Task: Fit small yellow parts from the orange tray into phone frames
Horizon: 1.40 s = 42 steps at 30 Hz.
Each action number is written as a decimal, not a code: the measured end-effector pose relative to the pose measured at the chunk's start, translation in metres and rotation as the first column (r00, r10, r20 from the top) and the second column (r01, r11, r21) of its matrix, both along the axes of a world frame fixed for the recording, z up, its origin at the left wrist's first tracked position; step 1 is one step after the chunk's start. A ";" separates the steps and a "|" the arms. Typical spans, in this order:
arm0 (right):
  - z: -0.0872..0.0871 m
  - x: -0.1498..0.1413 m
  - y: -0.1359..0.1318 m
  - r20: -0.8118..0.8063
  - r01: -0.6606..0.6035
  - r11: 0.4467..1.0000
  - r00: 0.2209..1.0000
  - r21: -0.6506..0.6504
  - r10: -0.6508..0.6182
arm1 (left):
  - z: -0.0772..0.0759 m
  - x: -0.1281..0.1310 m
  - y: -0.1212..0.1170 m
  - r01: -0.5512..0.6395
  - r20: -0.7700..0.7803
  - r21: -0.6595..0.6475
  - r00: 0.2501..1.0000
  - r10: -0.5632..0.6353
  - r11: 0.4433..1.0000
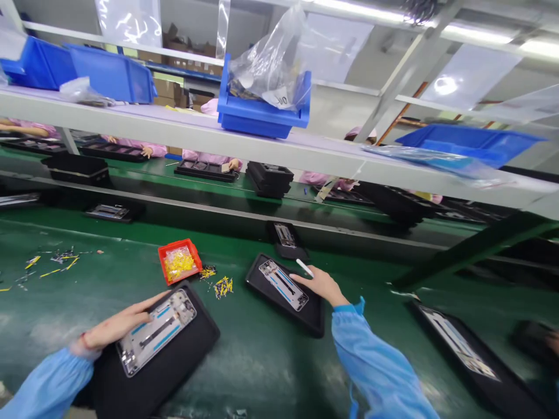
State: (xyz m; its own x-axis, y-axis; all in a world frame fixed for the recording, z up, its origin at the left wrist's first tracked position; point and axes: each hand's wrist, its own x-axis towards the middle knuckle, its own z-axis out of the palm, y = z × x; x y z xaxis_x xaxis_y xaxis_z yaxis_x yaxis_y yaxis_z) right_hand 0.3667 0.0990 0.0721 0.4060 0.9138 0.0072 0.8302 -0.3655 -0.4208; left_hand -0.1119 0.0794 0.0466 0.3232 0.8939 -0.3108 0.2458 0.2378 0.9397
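Left hand [117, 327] flat, fingers spread, pinning frame [156, 331] in near tray [174, 372]. Right hand [321, 284] pinches white stick [304, 267] beside second frame [283, 284]. Imo keep left pressure even, stick tip low, trays square.

Bright tube lights [480, 35] overhead glare white above me; the shelf [174, 131] bends at the edges, and everything looks slightly motion-blurred.

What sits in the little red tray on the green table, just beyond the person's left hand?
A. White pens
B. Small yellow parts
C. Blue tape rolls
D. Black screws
B: the red tray holds a heap of small yellow parts, up the table from the left hand resting on a phone frame.
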 end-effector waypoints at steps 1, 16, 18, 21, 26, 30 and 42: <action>-0.003 0.002 0.006 0.007 -0.016 0.999 1.000 -0.048 0.017 | 0.000 0.006 0.008 0.161 -0.018 -0.025 0.987 -0.161 0.987; -0.055 0.032 -0.118 0.187 0.381 0.872 0.923 -0.307 -0.337 | -0.041 0.101 0.000 0.650 -0.556 0.438 0.738 -0.381 0.621; -0.070 0.023 -0.139 0.160 0.422 0.858 0.906 -0.293 -0.391 | -0.043 0.103 0.003 0.595 -0.531 0.448 0.777 -0.337 0.667; -0.080 -0.011 -0.150 0.040 0.411 0.864 0.907 -0.290 -0.418 | -0.047 0.107 0.018 0.496 -0.563 0.402 0.797 -0.219 0.770; -0.079 -0.088 -0.125 -0.107 0.392 0.894 0.901 -0.219 -0.421 | -0.059 0.119 0.048 0.436 -0.593 0.368 0.790 -0.154 0.822; -0.088 -0.118 -0.102 -0.340 0.249 0.965 0.904 -0.078 -0.261 | -0.067 0.126 0.056 0.409 -0.587 0.363 0.798 -0.135 0.837; -0.080 -0.102 -0.063 -0.261 0.127 0.989 0.960 0.069 -0.105 | -0.078 0.130 0.049 0.227 -0.359 0.450 0.931 -0.057 0.863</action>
State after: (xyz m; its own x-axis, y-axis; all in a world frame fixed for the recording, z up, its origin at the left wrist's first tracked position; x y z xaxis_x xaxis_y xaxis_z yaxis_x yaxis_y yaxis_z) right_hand 0.2648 0.0363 -0.0075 0.5075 0.8609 -0.0357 0.6448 -0.4069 -0.6470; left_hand 0.0176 0.1286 -0.0314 0.4154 0.9091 0.0326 0.5502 -0.2796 0.7868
